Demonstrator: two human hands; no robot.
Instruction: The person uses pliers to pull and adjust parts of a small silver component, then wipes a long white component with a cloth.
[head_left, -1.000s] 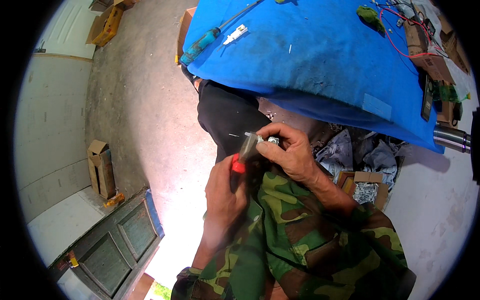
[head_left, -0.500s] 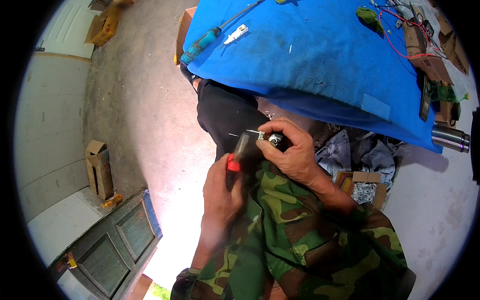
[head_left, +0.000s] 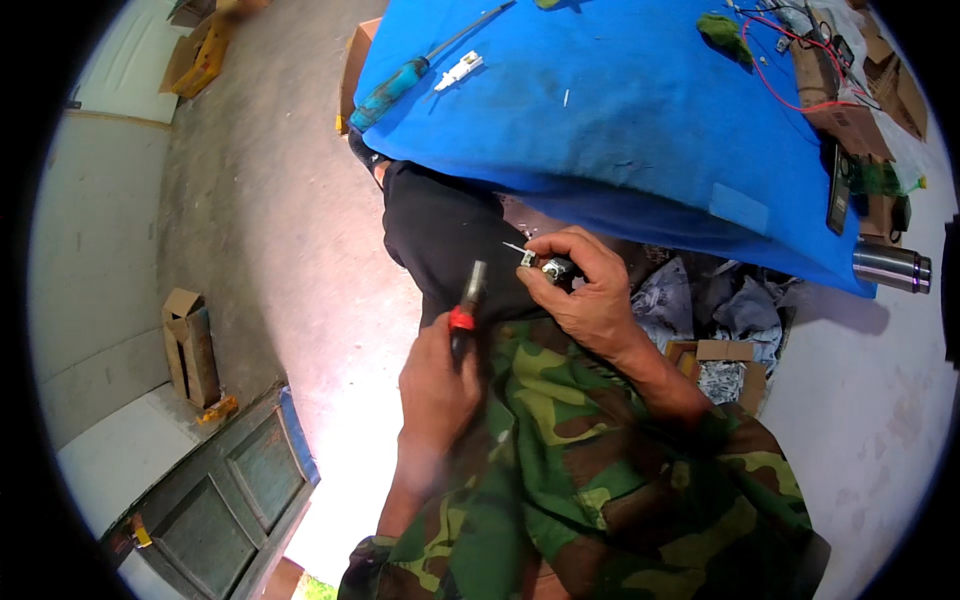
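Note:
In my left hand [head_left: 440,375] is a hand tool [head_left: 464,318] with a black handle, a red collar and a bare metal tube-like end pointing up; its exact kind I cannot make out. My right hand [head_left: 590,295] pinches a small whitish piece [head_left: 527,258] between thumb and forefinger, with a thin pale pin sticking out toward the upper left. Behind it, a small dark part with a shiny metal face [head_left: 556,268] is also within the fingers. The tool's end stands apart from the whitish piece, to its left. Both hands are above my black-trousered leg [head_left: 440,230].
On the blue-covered table [head_left: 640,110] lie a teal-handled screwdriver [head_left: 395,90], a white plastic part [head_left: 460,71] and a green cloth [head_left: 723,36]. Red wire [head_left: 765,85] and cartons clutter its right side. A metal cylinder [head_left: 892,268] juts from the corner. Below stands a box of small parts [head_left: 722,382].
The tool in my left hand, blurred before, now shows sharply and stands farther from the whitish piece. My right hand has turned that piece slightly. The whole view has shifted a little.

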